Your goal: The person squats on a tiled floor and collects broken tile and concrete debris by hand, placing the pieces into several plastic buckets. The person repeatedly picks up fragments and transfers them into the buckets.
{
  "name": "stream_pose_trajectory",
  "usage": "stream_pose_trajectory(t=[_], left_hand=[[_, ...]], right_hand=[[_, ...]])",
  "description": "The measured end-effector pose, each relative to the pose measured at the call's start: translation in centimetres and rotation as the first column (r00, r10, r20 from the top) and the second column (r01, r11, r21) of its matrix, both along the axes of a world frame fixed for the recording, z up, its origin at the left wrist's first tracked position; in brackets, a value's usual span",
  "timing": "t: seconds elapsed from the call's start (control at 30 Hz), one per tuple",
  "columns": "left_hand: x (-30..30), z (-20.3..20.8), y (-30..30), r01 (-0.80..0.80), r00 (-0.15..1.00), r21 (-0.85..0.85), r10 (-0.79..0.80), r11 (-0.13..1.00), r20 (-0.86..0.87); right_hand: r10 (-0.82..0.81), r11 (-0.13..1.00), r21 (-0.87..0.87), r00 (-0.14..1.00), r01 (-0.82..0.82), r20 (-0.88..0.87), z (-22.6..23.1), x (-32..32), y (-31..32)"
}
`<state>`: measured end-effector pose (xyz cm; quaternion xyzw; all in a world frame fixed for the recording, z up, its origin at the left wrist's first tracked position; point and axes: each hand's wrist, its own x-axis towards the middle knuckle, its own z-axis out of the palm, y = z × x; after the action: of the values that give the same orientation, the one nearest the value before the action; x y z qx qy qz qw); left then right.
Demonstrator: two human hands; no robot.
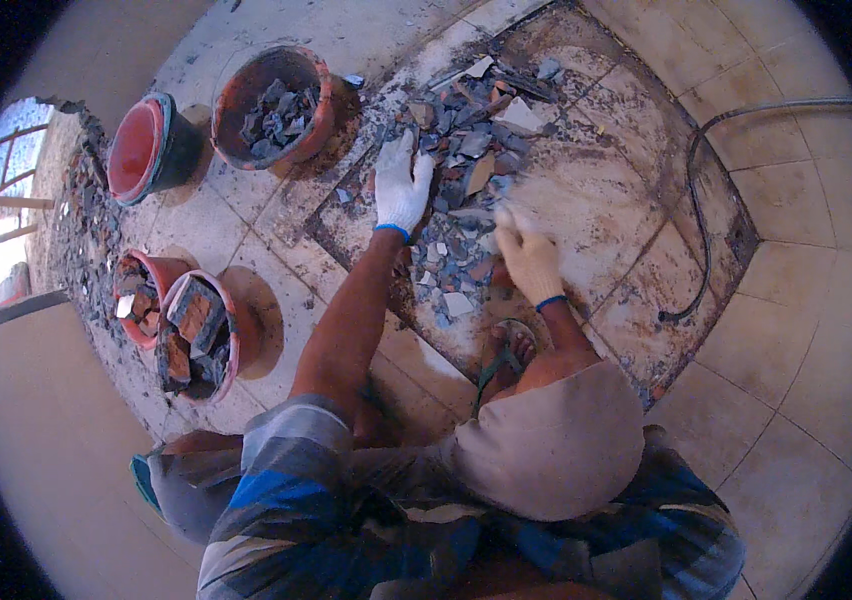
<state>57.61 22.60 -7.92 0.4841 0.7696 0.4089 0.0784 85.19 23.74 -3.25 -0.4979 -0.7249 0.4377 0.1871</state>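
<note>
A long heap of broken tile and rubble (476,150) lies on the dirty floor in front of me. My left hand (403,185), in a white knitted glove with a blue cuff, rests at the heap's left edge. Its fingers are stretched out, the thumb stands apart, and nothing shows in it. On the heap's right side is my right hand (528,258), in a cream glove. Motion smears its fingers, so I cannot tell whether they hold anything. Smaller chips and a pale tile shard (458,304) lie between my hands and my sandaled foot (508,358).
Rubble partly fills a large orange-rimmed bucket (320,120) at the far left. Nearby stand stacked red and green buckets (137,148). Nearer, two buckets hold brick chunks (198,312). A dark hose (703,230) runs along the right side, by the tiled wall (796,190).
</note>
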Motion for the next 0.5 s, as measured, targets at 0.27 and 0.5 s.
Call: stream_pose_trajectory(t=[0.27,0.5], left_hand=[[2.5,0.4,-2.3,-0.126,0.991,-0.087,0.130,0.988,0.038],[4.2,1.4,-3.4,-0.191,0.965,-0.033,0.194,0.981,0.179]], right_hand=[[0.037,0.995,-0.092,0.992,-0.048,-0.121,1.1,-3.7,-2.6],[0.079,0.997,0.014,0.985,-0.077,-0.153,4.2,-3.4,-3.9]])
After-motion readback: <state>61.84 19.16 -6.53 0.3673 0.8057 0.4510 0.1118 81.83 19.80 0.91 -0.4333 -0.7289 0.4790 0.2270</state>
